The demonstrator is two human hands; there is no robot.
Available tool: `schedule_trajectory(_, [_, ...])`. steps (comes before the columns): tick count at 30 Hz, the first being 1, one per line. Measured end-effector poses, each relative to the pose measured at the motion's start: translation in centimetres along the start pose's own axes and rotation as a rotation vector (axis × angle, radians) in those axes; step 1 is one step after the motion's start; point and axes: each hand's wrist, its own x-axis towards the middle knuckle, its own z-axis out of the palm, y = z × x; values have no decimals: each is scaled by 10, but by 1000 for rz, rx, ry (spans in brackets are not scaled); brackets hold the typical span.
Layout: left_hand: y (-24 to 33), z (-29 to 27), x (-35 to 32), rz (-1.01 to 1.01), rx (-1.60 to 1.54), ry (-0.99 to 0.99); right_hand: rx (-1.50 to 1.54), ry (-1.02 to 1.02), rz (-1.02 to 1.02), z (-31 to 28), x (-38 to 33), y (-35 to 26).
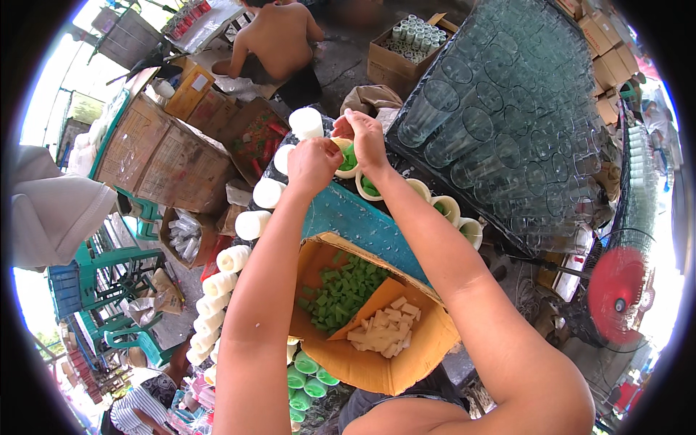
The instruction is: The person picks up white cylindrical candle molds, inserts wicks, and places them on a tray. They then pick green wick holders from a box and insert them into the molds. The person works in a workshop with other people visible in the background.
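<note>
My left hand (313,165) is closed, its fingertips pinched together at the left rim of a cream cup-like cylinder (343,172) with green chunks inside. Whatever sits in that pinch is too small to make out. Just above the same cup, my right hand (368,139) bends inward with its fingers curled together, and their grip is partly hidden. More cream hollow cylinders (418,190) run down to the right, some holding green chunks. Between my forearms, an open cardboard box (420,355) contains green chunks (341,293) and, behind a cardboard divider, off-white chunks (384,330).
White cylinders (252,225) line the left side of a teal board (362,225). Clear glass cylinders (507,109) crowd the right. A red fan (620,296) stands far right. Another person (277,40) sits ahead near a carton (391,67) of pale tubes. Green chairs (109,283) are at left.
</note>
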Motion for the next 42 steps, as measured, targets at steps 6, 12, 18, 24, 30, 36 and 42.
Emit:
schedule_trajectory(6, [10, -2, 7, -39, 16, -8, 62, -38, 20, -8, -2, 3])
schedule_trajectory(12, [7, 1, 4, -87, -32, -29, -1, -108, 64, -8, -11, -31])
schedule_trajectory(18, [11, -25, -36, 37, -171, 162, -281, -239, -17, -9, -46, -96])
schedule_trajectory(24, [57, -133, -198, -27, -350, 198, -1019, -485, -235, -17, -150, -210])
schedule_trajectory(30, [60, -149, -401, -257, -464, 226, -1275, -558, 167, -59, -267, -249])
schedule_trajectory(36, [81, -68, -482, -623, -198, -31, -1563, -524, 390, -76, -312, -198])
schedule_trajectory(42, [95, -16, -458, -729, -88, -61, -1678, -503, 86, -83, -304, -153])
